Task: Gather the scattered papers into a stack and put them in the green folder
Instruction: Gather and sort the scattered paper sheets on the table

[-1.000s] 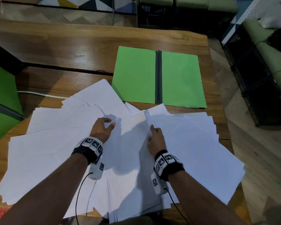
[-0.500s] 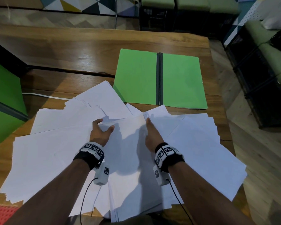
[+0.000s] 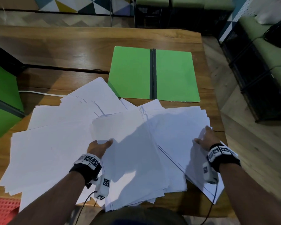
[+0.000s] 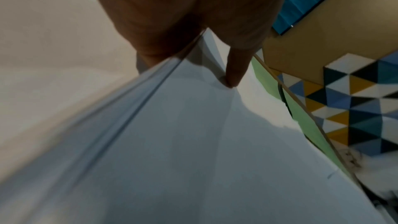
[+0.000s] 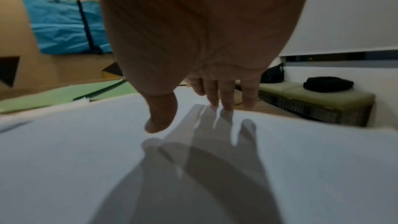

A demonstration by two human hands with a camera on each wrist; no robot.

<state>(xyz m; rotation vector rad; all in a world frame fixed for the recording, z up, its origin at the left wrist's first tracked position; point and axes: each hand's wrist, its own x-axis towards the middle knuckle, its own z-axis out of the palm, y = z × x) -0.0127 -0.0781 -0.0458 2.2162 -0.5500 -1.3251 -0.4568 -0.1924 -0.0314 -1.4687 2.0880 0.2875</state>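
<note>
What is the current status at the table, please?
Left hand pinching middle sheets; right hand open on right-side papers. Papers fanned out. Green folder open, empty, unobstructed.

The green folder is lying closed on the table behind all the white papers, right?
Not quite. The green folder does lie on the table behind the white papers, but it is open, not closed: both green halves are spread flat on either side of the dark spine. The head view shows this.
</note>
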